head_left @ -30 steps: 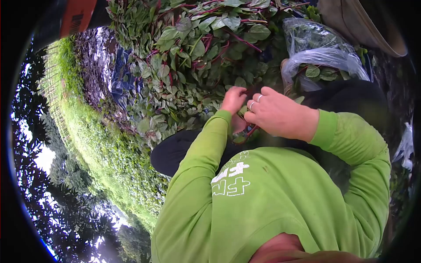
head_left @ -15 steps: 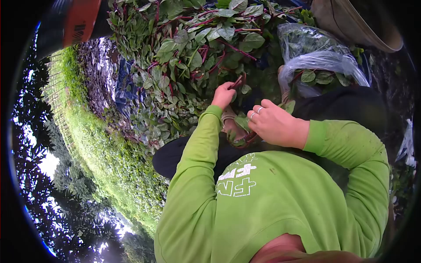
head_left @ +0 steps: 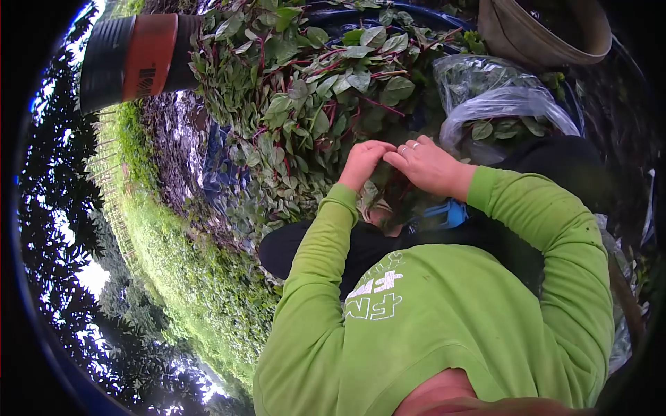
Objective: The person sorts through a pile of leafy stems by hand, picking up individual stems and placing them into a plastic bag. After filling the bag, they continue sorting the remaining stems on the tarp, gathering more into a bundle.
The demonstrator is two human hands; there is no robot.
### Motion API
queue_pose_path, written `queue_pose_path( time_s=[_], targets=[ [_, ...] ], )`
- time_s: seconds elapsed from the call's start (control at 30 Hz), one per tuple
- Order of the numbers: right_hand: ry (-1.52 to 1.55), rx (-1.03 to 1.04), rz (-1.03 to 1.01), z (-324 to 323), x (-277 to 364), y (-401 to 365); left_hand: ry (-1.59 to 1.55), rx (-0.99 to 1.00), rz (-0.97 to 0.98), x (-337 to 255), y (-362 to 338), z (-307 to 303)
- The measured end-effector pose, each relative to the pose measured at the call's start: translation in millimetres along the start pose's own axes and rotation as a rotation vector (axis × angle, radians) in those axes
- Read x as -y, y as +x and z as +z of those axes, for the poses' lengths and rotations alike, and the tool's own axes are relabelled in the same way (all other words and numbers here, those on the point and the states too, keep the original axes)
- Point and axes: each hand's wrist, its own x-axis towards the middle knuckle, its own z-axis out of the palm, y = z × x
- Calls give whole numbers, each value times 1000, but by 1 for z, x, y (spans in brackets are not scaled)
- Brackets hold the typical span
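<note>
My left hand [head_left: 365,165] and my right hand [head_left: 431,166], which wears rings, meet at the fingertips above my lap. Fingers of both hands are pinched closed. Blurred green leaves [head_left: 372,192] and dark reddish stems show just below them; what lies between the fingertips is mostly hidden. Ahead of my hands spreads a big heap of leafy greens [head_left: 312,90] with purple-red stems. To the right of my right hand lies a clear plastic bag [head_left: 479,100] with green leaves in it.
A blue plastic object [head_left: 449,213] lies by my lap, partly hidden. A tan bucket-like container [head_left: 510,35] stands at the far right. At the far left is a black drum [head_left: 104,62] with an orange band. Blue sheeting [head_left: 220,166] shows beside the heap, with low green plants beyond.
My hands were apart, the left pinching a reddish stem and the right a leafy piece; now they are together at the fingertips. The blue object has come into sight. The view has shifted slightly.
</note>
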Motion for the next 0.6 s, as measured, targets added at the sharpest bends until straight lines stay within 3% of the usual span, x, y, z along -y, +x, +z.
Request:
queue_pose_path(
  time_s=[0.07,0.13,0.27,0.37,0.5,0.6],
  targets=[
    [-32,109,37,-1,1,-1,957,-360,575,-4,37,4],
    [-12,136,26,-1,0,-2,1427,-566,960,-19,66,12],
    [-49,56,-16,-4,-1,0,1700,-404,866,-16,100,4],
    [-71,34,-3,-9,-2,3,1631,-289,799,-34,86,12],
    [-133,-45,60,-7,-12,5,1072,-256,852,-40,62,26],
    [-167,-140,82,-11,-15,8,175,-109,338,-38,46,26]
  ],
)
